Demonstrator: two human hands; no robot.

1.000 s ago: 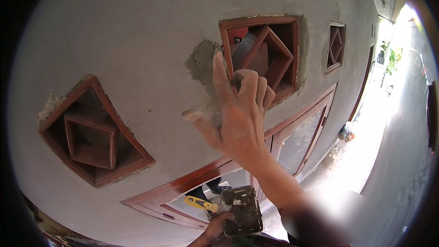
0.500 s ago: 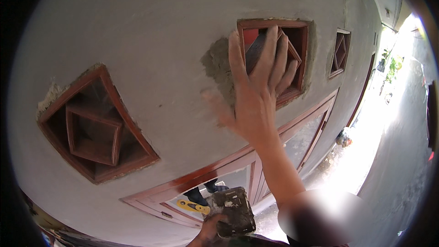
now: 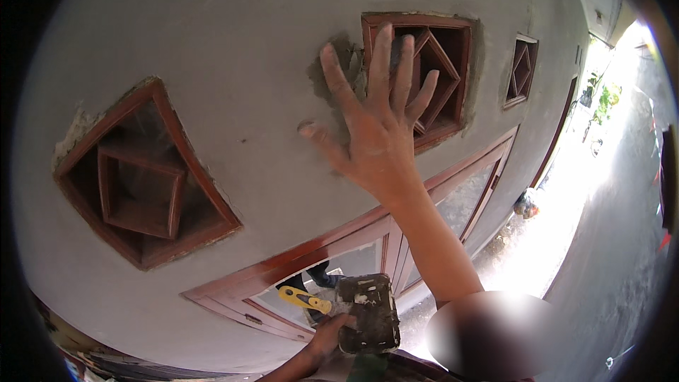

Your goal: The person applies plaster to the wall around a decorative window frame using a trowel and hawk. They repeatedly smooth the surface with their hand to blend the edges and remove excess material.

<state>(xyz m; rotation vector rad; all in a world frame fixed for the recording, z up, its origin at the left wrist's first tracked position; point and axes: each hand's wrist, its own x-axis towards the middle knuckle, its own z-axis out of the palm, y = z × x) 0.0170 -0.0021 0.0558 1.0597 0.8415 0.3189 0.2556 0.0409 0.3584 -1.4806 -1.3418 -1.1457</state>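
My right hand is raised in front of the wall with fingers spread, nothing in it. Its fingertips overlap the left side of a reddish-brown wooden vent frame with a diamond-shaped insert; I cannot tell whether they touch. A damp, darker patch of mortar lies along that frame's left edge, partly behind the fingers. Low in the view, my left hand is closed on the edge of a dark, mortar-smeared square tray. A yellow-handled scraper sticks out beside the tray; its blade is hidden.
Another wooden vent frame is set in the grey plastered wall on the left, and a smaller one farther right. Below runs a pinkish wooden door or window frame with glass panes. A bright alley stretches away on the right.
My right hand has drawn leftward and its fingers have spread wider, uncovering more of the vent's insert. The tray and scraper in my left hand have risen slightly.
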